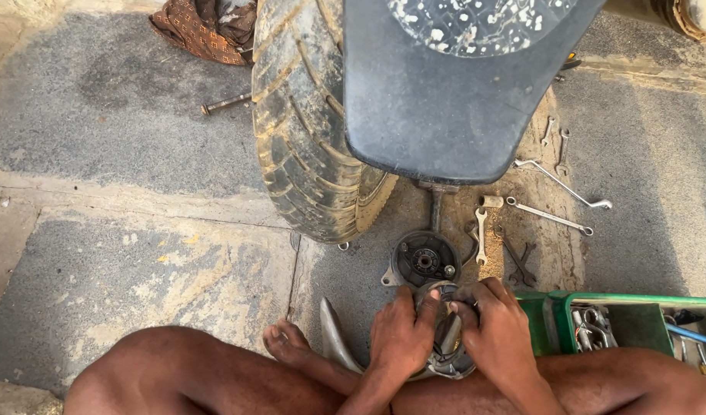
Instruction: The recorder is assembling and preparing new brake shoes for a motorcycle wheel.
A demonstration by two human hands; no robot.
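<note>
Down low, both hands clasp one round metal part (445, 338), seemingly a brake plate, on the lap: left hand (401, 332) curled over its left rim, right hand (497, 329) wrapped on its right, below the tyre (307, 131), spanners (557, 204) lying further right.

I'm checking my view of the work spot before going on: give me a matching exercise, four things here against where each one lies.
Things:
1. tyre
2. round metal part
3. green tool tray
4. long bolt

Places:
A. held between both hands
B. on the ground left of the tyre
C. at the right edge, by the person's knee
D. standing upright above the hands, under the dark mudguard

Pairs: 1-D, 2-A, 3-C, 4-B

The left hand and right hand both grip the part.
</note>
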